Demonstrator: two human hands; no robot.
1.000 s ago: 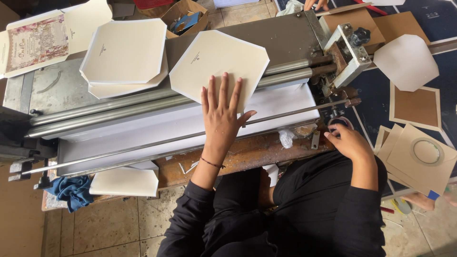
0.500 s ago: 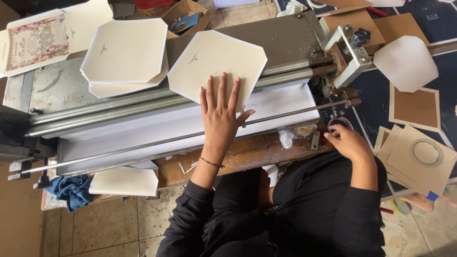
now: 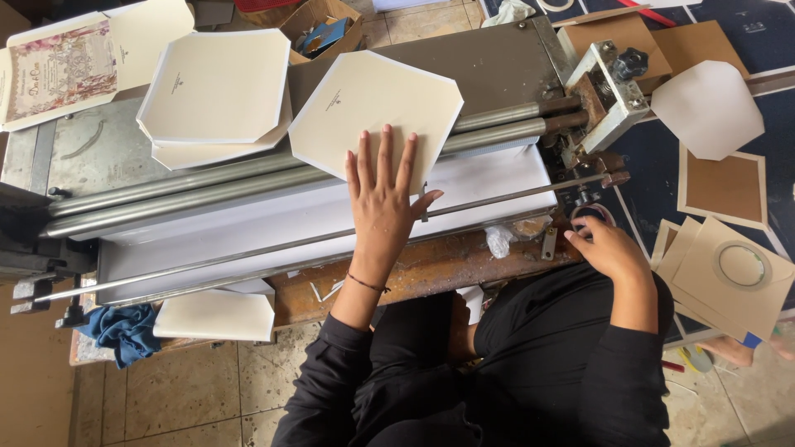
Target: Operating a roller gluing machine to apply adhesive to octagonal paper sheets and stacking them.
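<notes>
Two hands [image 3: 385, 194] [image 3: 609, 248] are showing, one blue rag [image 3: 124, 331] is lying lower left, two steel rollers [image 3: 207, 178] are running across.

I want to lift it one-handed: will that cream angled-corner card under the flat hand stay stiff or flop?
The cream card probably stays fairly stiff: it lies flat across the rollers without sagging. Likely light, being thin. Its smooth face may slide under the left hand.

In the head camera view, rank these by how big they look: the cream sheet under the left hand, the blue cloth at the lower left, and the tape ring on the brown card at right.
1. Cream sheet under the left hand, clearly largest.
2. Blue cloth.
3. Tape ring, smallest.
</notes>
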